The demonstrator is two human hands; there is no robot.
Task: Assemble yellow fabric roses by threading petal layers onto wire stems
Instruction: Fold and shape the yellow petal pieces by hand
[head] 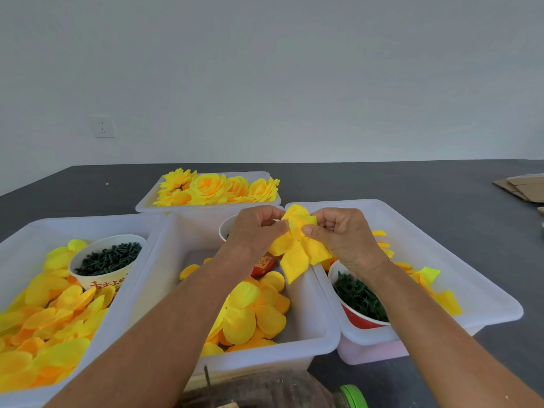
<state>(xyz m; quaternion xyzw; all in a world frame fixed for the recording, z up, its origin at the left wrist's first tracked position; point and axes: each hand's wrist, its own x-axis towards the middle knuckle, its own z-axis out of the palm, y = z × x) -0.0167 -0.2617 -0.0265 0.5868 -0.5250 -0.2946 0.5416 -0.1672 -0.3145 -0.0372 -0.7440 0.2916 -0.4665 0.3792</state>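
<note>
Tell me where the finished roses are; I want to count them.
In the head view, the finished roses fill the far white bin, behind the middle bin and beyond both hands.

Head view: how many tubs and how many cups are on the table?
Tubs: 4, left, middle, right, far
Cups: 3, left, middle, right
Total: 7

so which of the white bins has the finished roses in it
The far bin at the back, behind the hands. It holds whole roses; the three nearer bins hold loose petals and cups.
</note>
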